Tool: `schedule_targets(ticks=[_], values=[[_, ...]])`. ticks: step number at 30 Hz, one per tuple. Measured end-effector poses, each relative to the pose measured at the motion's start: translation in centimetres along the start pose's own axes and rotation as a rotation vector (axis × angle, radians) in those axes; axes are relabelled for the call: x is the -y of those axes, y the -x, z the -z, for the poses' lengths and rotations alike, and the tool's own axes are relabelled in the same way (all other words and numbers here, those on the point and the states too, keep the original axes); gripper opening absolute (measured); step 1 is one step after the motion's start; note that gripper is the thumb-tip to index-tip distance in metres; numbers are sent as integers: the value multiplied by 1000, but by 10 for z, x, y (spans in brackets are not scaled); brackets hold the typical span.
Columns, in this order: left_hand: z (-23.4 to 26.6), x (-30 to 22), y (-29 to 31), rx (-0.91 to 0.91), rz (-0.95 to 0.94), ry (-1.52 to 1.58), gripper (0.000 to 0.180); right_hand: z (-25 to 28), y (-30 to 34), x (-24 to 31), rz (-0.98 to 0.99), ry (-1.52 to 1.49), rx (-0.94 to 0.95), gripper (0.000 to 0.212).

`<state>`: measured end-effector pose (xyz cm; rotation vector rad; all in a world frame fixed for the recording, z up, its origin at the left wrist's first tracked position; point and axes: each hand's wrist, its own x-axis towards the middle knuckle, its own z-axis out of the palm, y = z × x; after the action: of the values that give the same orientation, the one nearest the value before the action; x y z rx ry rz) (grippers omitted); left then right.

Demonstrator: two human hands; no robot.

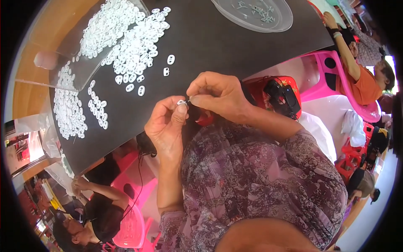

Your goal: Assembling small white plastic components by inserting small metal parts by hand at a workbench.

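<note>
Over the near edge of the table, my left hand [168, 122] pinches a small white oval plastic piece [181, 102] between thumb and forefinger. My right hand [223, 95] meets it from the right, thumb and fingers closed around something small and dark that I cannot make out. The two hands' fingertips nearly touch at the white piece. Ahead of my left hand lie a few loose white two-holed pieces [141, 90]. Beyond them spreads a large heap of the same kind [136, 54].
The dark table [201, 46] bears a round clear tub [287, 27] with small metal parts, a transparent box [77, 89] and another white heap [69, 109]. A red box [296, 94] carries a black object. People sit nearby, left and right, by pink chairs [132, 229].
</note>
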<state>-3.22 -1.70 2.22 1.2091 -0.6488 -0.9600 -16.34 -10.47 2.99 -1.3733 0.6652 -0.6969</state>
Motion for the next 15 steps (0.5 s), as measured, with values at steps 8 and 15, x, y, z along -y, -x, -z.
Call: schedule_targets(ticks=[8,15], values=[[1,1,3,1,3,-13,12,-5,0,-1,13,31,27,9],[3,0,5,-2,-32,-57,12,-8,0,-1,-2,78,4,8]])
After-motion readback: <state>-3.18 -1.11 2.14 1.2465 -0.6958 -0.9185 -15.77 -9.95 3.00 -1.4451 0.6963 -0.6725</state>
